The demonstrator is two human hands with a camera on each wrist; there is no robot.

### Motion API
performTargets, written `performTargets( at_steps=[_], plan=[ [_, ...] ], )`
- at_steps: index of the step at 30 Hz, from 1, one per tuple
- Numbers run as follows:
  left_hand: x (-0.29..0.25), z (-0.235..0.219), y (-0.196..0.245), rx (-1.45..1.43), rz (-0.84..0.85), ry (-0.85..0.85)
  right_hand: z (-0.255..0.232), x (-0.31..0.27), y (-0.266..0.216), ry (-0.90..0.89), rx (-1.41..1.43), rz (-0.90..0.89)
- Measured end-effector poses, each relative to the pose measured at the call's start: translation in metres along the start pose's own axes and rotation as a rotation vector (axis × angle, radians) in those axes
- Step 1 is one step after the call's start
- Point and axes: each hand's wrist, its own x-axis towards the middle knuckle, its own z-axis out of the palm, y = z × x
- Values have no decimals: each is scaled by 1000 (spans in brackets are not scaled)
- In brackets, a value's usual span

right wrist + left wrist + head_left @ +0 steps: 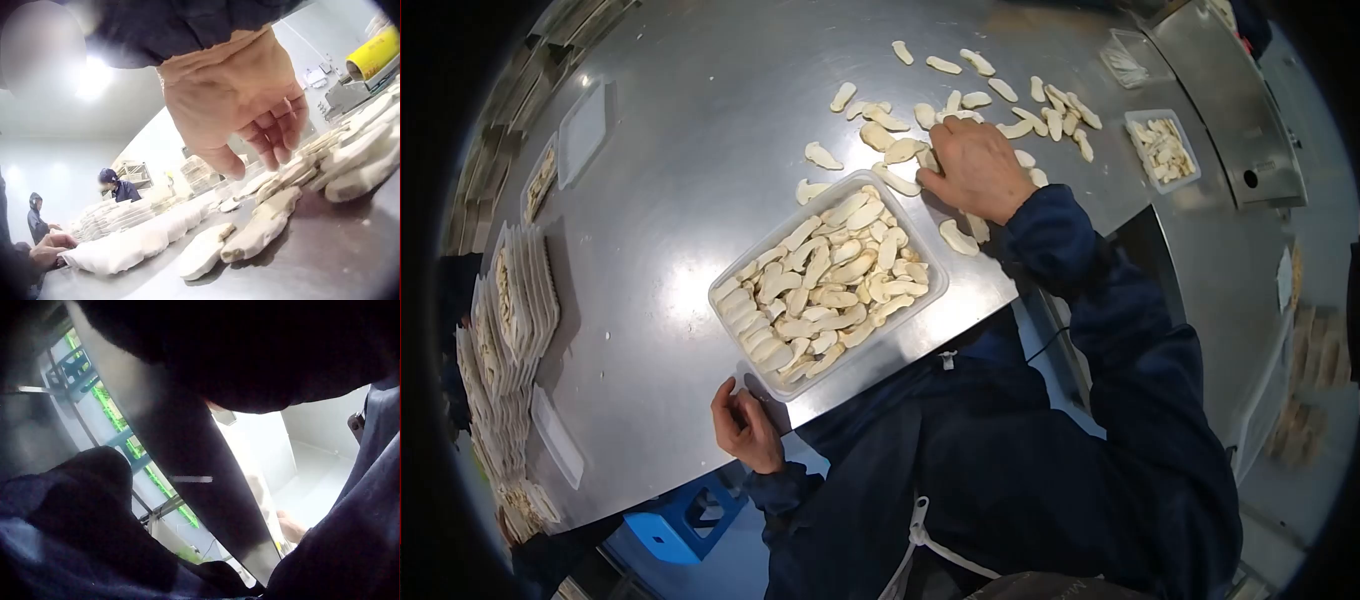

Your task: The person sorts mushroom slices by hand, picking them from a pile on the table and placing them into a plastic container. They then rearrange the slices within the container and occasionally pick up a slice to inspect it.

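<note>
A translucent plastic tray [933,289] filled with pale mushroom slices [820,265] stands near the table's front edge. My right hand [980,165] reaches past the tray, over loose mushroom slices [878,137] spread on the steel. In the right wrist view, the fingers of my right hand [240,112] bend loosely down to the slices, thumb apart, and no slice shows in its grasp. My left hand [747,428] rests beside the tray's near left corner at the table edge, fingers loosely curled. Sleeves and dark shadow fill most of the left wrist view.
Stacked trays [520,290] line the table's left side, near an empty white tray [583,135]. A smaller tray of slices [1163,150] sits at the right, beside a metal machine [1240,100]. Below the table is a blue stool [685,520]. Two people work farther back.
</note>
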Motion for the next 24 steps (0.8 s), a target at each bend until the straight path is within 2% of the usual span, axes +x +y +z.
performTargets(
  at_steps=[9,15,18,21,24],
  plan=[
    [0,0,2,18,18,18,3,6,0,-118,-41,119],
    [0,-1,2,26,-1,-14,6,4,3,-68,-16,101],
    [0,-1,2,25,-7,-18,10,8,10,-46,4,28],
    [0,-1,-1,40,7,-16,4,11,7,-102,13,49],
    [-1,-1,-2,27,-4,-19,2,9,5,-77,26,39]
  ],
)
